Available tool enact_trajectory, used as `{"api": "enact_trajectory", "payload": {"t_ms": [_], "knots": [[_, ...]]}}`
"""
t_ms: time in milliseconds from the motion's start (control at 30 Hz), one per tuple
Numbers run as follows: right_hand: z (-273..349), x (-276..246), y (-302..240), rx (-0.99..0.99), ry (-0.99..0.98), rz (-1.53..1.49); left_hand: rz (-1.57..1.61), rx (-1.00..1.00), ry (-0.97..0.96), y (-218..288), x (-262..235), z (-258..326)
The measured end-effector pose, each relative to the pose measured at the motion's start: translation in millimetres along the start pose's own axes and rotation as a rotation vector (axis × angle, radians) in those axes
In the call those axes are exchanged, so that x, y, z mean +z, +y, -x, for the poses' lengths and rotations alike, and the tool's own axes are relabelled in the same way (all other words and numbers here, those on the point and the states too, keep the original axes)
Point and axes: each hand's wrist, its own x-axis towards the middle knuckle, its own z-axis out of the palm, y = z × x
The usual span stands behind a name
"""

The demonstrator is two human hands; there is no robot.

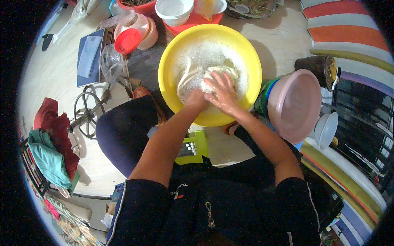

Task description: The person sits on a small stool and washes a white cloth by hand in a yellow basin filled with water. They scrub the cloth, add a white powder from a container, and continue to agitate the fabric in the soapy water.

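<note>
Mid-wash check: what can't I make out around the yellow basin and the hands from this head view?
- Left hand: fingers hidden under the right hand and foam, grip unreadable.
- White cloth: mostly sunk in suds inside the yellow basin, so its kind and extent are unclear.
- Pink tub: turned over, whatever is underneath is hidden.
- Red bowl at the top: cut off by the picture edge.

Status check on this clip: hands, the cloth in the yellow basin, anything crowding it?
Both hands in the yellow basin. Right hand pressed flat on the white cloth; left hand beside it in the suds. Pink basin close right, not blocking.
</note>
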Motion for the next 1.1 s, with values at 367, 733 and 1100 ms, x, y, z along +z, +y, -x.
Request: {"api": "enact_trajectory", "payload": {"t_ms": [367, 733, 1100], "knots": [[-93, 97, 123, 0.65, -0.253, -0.047, 0.212, 0.011, 0.036, 16, -28, 4], [-16, -24, 9, 0.06, 0.082, -0.324, 0.216, -0.107, -0.006, 12, -24, 11], [-77, 47, 48, 0.381, -0.44, -0.001, 0.251, -0.103, 0.028, 7, -8, -7]]}}
